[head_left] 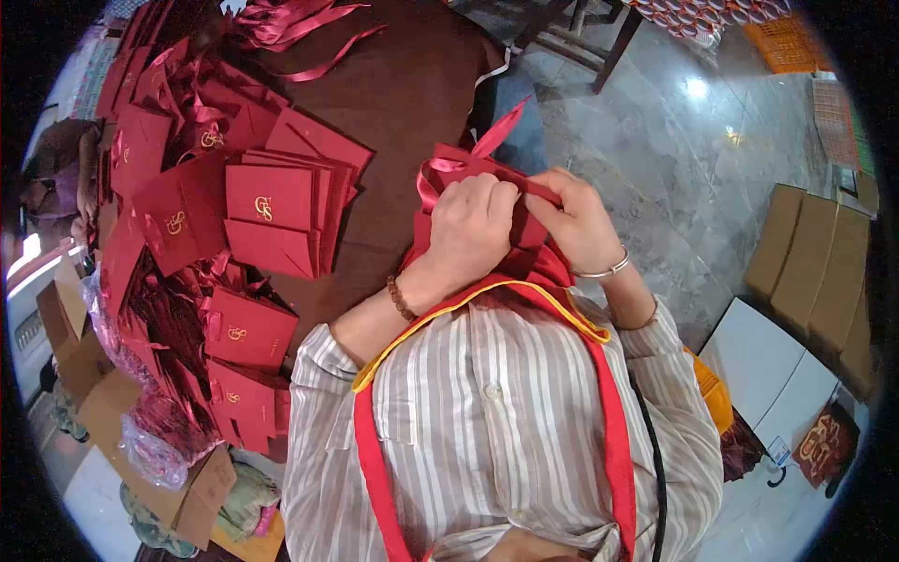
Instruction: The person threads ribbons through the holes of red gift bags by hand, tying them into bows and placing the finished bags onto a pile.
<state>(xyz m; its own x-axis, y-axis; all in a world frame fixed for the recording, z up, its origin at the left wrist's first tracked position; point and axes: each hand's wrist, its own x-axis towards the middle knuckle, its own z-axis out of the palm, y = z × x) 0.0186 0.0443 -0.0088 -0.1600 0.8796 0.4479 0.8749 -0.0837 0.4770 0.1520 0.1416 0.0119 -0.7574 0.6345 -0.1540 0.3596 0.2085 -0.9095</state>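
Note:
In front of my chest I hold a dark red paper gift bag (532, 231) with a shiny red ribbon (501, 129) rising from its top. My left hand (465, 223), with a beaded bracelet at the wrist, is closed over the near left part of the bag, fingers curled. On the other side my right hand (582, 225), wearing a metal bangle, pinches the bag's upper right edge between thumb and fingers. The hands partly cover the bag, so its lower part and exact fold are hidden. My red apron (538, 292) with yellow trim lies just below.
Left of me, a brown-covered table (393, 103) bears stacked red bags (272, 211) with gold lettering and loose ribbons (290, 28). Cardboard boxes (815, 262) and a white box (773, 365) stand right. A wooden stool (609, 56) stands ahead. Another person (61, 173) is far left.

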